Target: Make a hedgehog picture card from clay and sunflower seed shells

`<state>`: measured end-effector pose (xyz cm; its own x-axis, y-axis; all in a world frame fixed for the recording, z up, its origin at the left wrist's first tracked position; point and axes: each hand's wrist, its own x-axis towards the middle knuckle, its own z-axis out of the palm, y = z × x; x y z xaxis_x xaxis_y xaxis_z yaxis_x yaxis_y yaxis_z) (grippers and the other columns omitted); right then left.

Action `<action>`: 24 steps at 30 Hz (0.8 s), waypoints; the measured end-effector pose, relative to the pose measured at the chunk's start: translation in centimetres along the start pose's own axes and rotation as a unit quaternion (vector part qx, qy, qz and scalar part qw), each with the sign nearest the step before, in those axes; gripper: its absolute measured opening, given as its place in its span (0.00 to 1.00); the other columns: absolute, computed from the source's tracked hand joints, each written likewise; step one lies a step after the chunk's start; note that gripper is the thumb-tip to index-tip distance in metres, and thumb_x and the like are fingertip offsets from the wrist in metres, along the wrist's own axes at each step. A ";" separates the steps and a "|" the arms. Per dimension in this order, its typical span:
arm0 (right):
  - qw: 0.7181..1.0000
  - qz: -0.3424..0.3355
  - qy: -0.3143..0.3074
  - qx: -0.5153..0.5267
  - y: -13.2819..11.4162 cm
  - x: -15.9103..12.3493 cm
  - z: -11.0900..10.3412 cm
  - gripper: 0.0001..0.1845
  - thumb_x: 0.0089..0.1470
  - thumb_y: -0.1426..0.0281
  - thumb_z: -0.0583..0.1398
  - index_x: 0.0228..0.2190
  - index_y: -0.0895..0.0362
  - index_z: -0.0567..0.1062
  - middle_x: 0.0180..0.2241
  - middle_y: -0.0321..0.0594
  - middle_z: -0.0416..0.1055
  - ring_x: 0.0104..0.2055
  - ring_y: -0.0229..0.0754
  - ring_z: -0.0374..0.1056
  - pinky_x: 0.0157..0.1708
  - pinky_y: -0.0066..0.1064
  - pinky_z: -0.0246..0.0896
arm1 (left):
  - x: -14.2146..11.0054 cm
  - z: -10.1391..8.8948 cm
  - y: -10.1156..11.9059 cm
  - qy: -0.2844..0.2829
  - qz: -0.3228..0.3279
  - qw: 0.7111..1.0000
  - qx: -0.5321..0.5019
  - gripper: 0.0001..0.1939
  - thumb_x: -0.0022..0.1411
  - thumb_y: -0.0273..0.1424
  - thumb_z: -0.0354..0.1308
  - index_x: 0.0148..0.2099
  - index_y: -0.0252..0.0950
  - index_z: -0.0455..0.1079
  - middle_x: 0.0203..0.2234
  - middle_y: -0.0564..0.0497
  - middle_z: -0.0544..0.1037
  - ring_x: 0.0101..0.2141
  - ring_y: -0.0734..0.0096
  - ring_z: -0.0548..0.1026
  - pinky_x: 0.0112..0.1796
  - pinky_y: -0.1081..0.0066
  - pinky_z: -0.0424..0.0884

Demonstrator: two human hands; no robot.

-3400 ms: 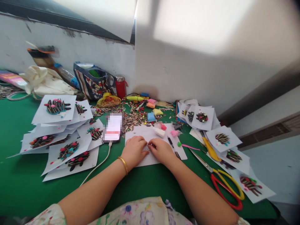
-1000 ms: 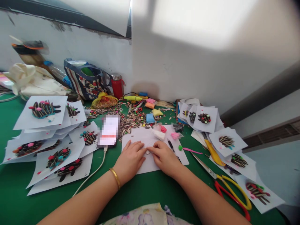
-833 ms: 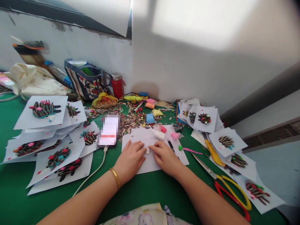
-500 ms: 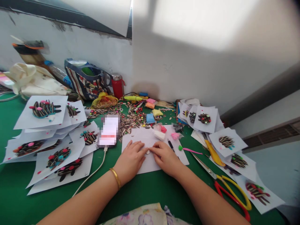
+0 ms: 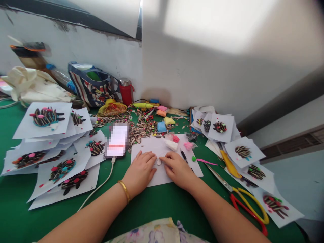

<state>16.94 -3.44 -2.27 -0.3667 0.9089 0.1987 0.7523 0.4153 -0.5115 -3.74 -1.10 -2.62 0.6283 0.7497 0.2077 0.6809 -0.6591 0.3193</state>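
A small piece of white clay point(image 5: 159, 162) lies on a sheet of white paper point(image 5: 141, 145) in front of me. My left hand point(image 5: 142, 166) rests palm down on the paper with its fingers stretched out, just left of the clay, holding nothing. On the other side, my right hand point(image 5: 175, 168) reaches in with its index fingertip at the clay's edge. Its thumb sits lower, apart from that finger, and the other fingers are partly hidden. Bags of white clay point(image 5: 171, 145) and pink clay point(image 5: 188, 145) lie beyond my right hand, near a black pen point(image 5: 184, 155).
Seed-decorated paper cards are stacked left point(image 5: 42, 118) and right point(image 5: 243, 152). A phone point(image 5: 116, 141) with a cable stands on the left. Scissors point(image 5: 231, 189) and a pink tool point(image 5: 206, 162) lie right. Loose sunflower seeds point(image 5: 141, 126), clay packets point(image 5: 162, 127) and a red flask point(image 5: 126, 91) are behind.
My left fingers have drawn back slightly from the white clay, which shows more between the hands. My right index fingertip stays beside it. The view has shifted slightly.
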 end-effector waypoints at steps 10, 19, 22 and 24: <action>1.000 -0.002 -0.002 -0.019 -0.5 0.2 0.0 0.23 0.55 0.79 0.54 0.51 0.55 0.73 0.43 0.46 0.66 0.47 0.45 0.63 0.50 0.39 0.62 | 0.1 0.0 0.1 0.003 0.003 1.000 0.007 0.20 0.61 0.28 0.56 0.56 0.34 0.66 0.54 0.42 0.72 0.57 0.57 0.66 0.61 0.49 0.55; 1.000 0.004 -0.004 -0.025 -0.7 0.1 0.2 0.24 0.54 0.80 0.54 0.50 0.53 0.74 0.42 0.44 0.66 0.46 0.45 0.62 0.49 0.40 0.62 | 0.0 0.2 -0.1 0.005 0.005 1.000 0.004 0.20 0.61 0.28 0.56 0.56 0.35 0.66 0.54 0.43 0.71 0.56 0.57 0.67 0.61 0.49 0.55; 1.000 0.005 0.005 -0.009 -0.4 0.2 0.2 0.25 0.53 0.81 0.54 0.51 0.54 0.73 0.43 0.45 0.66 0.46 0.45 0.63 0.50 0.40 0.62 | 0.0 0.3 -0.1 0.011 0.005 1.000 0.001 0.20 0.61 0.28 0.56 0.56 0.35 0.66 0.54 0.43 0.72 0.56 0.57 0.67 0.61 0.49 0.55; 1.000 0.006 0.012 0.008 0.0 0.2 0.2 0.26 0.53 0.81 0.53 0.52 0.55 0.73 0.43 0.45 0.66 0.46 0.44 0.63 0.50 0.39 0.62 | 0.0 0.2 -0.1 0.015 0.006 1.000 0.000 0.20 0.61 0.28 0.56 0.56 0.36 0.66 0.54 0.43 0.72 0.56 0.57 0.67 0.60 0.49 0.56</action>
<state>16.74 -3.30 -2.38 -0.3432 0.9149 0.2124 0.7484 0.4030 -0.5268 -3.69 -1.05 -2.86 0.6254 0.7430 0.2384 0.6731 -0.6682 0.3169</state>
